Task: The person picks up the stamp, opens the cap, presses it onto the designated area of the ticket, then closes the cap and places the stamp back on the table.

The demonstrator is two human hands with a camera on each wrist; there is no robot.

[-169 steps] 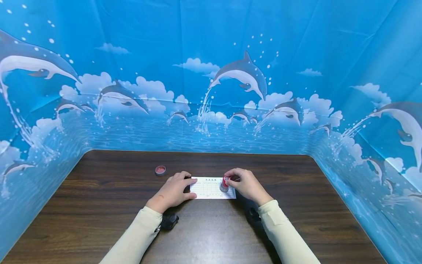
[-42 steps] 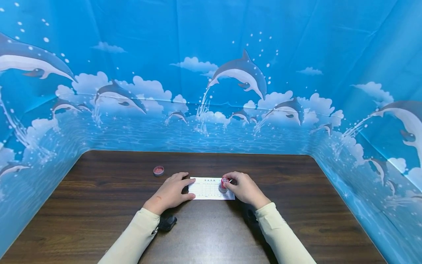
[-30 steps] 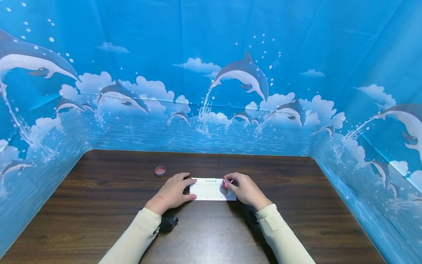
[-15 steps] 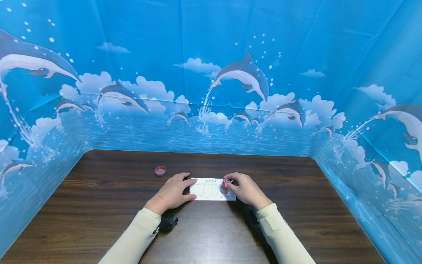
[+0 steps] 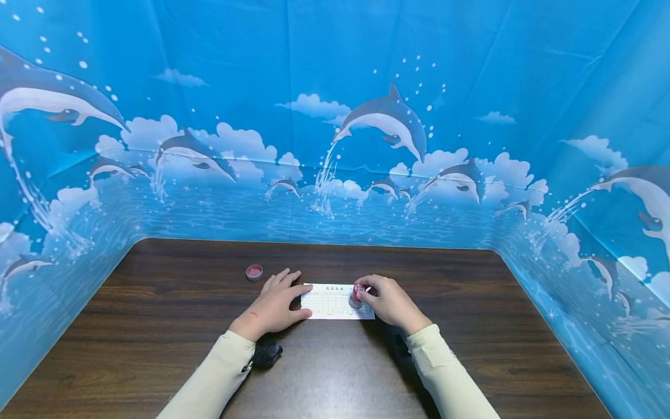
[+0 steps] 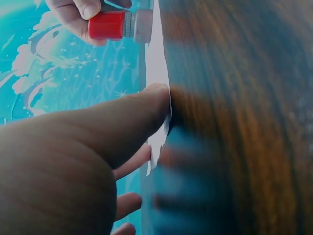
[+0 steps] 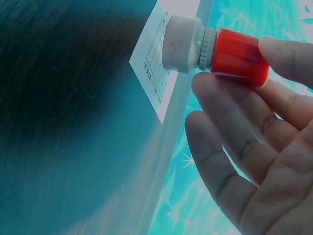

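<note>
A white printed form (image 5: 328,302) with a ruled table lies on the brown table. My left hand (image 5: 272,308) rests at its left end, thumb and index finger touching the paper and the other fingers spread on or just over the wood. In the left wrist view the thumb (image 6: 142,110) presses the paper's edge. My right hand (image 5: 389,301) pinches the red handle of a self-inking-style round stamp (image 5: 356,294) between thumb and fingers. The stamp stands on the right part of the form, its pale base (image 7: 180,45) against the paper in the right wrist view; what lies under it is hidden.
A small round open cap (image 5: 254,272) with a reddish inside sits left of the form, beyond my left hand. A blue dolphin-print curtain (image 5: 335,145) borders the table (image 5: 183,326) at the back and sides.
Over the last half second the left hand's outer fingers spread apart slightly. The stamp stays at about the same spot on the form, with the right hand still holding it.
</note>
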